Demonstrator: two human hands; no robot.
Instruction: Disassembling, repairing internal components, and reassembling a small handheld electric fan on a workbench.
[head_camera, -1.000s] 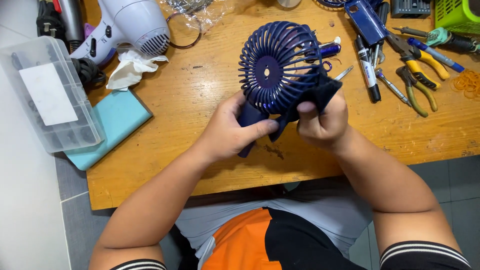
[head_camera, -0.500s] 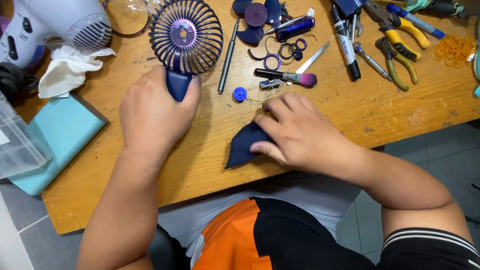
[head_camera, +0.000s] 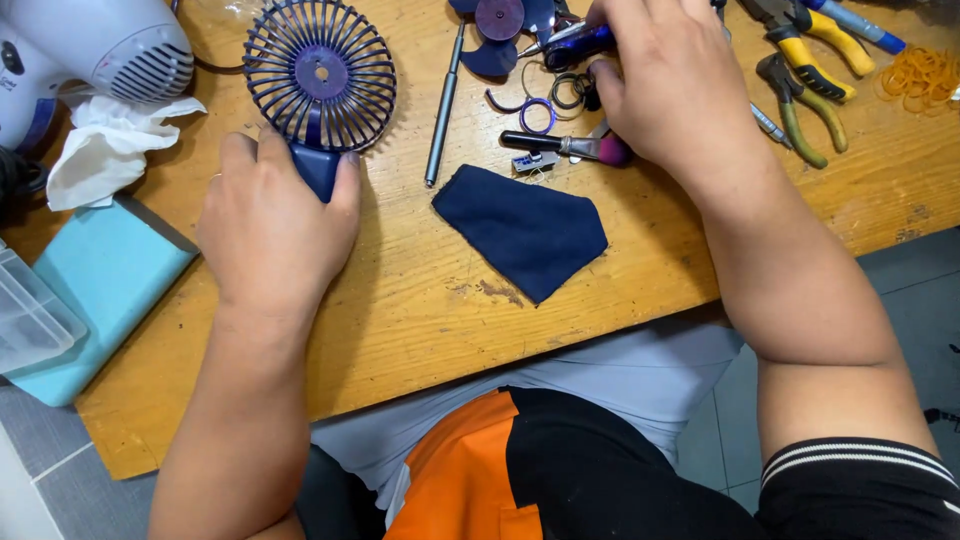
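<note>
- The navy cloth (head_camera: 522, 230), pressed flat 0.5 s ago, has been released and lies alone on the wooden table (head_camera: 400, 320).
- The right hand (head_camera: 670, 95) has been moved up among the small parts, closed on a blue tool (head_camera: 575, 42).
- The navy fan (head_camera: 320, 75) is still gripped at its handle by the left hand (head_camera: 275, 225).

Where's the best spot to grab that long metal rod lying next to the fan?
Grip the metal rod at mid-length, pinching from above across its width. It lies flat and bare on the wooden table, its middle free of the fan and the small rings.
</note>
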